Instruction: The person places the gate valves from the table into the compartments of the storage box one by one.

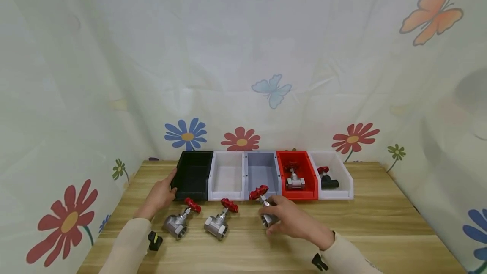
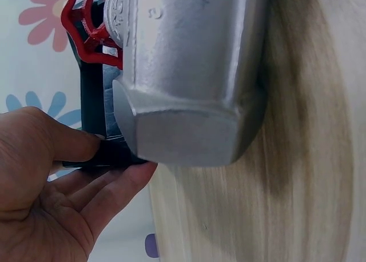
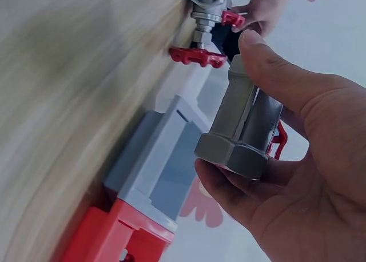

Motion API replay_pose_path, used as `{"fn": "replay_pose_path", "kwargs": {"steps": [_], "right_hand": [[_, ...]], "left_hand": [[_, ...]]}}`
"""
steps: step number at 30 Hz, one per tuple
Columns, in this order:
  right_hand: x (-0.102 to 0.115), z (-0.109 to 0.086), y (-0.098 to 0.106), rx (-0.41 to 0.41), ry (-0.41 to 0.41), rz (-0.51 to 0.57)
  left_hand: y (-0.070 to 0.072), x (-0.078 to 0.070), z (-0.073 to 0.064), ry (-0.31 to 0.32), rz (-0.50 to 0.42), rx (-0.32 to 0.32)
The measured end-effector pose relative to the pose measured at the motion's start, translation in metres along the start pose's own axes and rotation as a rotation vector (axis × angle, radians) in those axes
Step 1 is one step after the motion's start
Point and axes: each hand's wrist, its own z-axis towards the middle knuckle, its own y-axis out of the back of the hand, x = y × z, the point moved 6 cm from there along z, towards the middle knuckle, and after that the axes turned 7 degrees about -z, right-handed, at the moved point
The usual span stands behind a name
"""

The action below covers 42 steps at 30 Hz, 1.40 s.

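My right hand [image 1: 290,219] grips a steel gate valve [image 3: 237,124] by its body, thumb on one side and fingers on the other. Its red handwheel [image 1: 258,192] overlaps the front of the grey bin [image 1: 262,172] in the head view. At the left end of the bin row, my left hand [image 1: 160,196] pinches the front left corner of a black bin [image 1: 192,176]. Close to that hand lies one steel valve [image 1: 176,225] with a red handwheel, which looms large in the left wrist view. A similar valve [image 1: 217,225] lies to its right on the table.
Between the black and grey bins stands a white bin [image 1: 227,174]. A red bin [image 1: 315,195] holds a steel valve [image 1: 294,182]. The white bin [image 1: 344,172] at the right end holds a dark valve [image 1: 329,182] with a red handwheel. Behind the wooden table [image 1: 365,231] hangs a flowered curtain [image 1: 323,109].
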Motion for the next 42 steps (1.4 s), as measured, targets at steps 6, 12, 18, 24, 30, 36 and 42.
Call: {"fn": "replay_pose_path", "kwargs": {"steps": [6,12,18,24,30,36,42], "right_hand": [[0.001,0.004,0.010,-0.047,-0.018,-0.025],[-0.001,0.010,0.022,-0.078,-0.051,-0.048],[-0.005,0.016,0.031,-0.107,-0.082,-0.048],[-0.007,0.023,0.039,-0.151,-0.102,-0.057],[-0.011,0.035,0.043,-0.190,-0.127,-0.058],[-0.014,0.047,0.045,-0.224,-0.136,-0.070],[-0.020,0.057,0.043,-0.239,-0.165,-0.077]], "left_hand": [[0.000,0.002,-0.003,0.018,0.000,-0.005],[0.000,0.002,-0.003,0.005,0.006,-0.011],[-0.002,0.001,-0.001,0.008,-0.003,-0.011],[-0.002,0.000,0.000,-0.021,0.002,-0.031],[0.000,-0.001,0.000,-0.024,0.014,-0.039],[-0.002,0.001,0.000,0.001,0.012,-0.017],[-0.003,0.002,0.001,0.004,0.005,-0.010]]}}
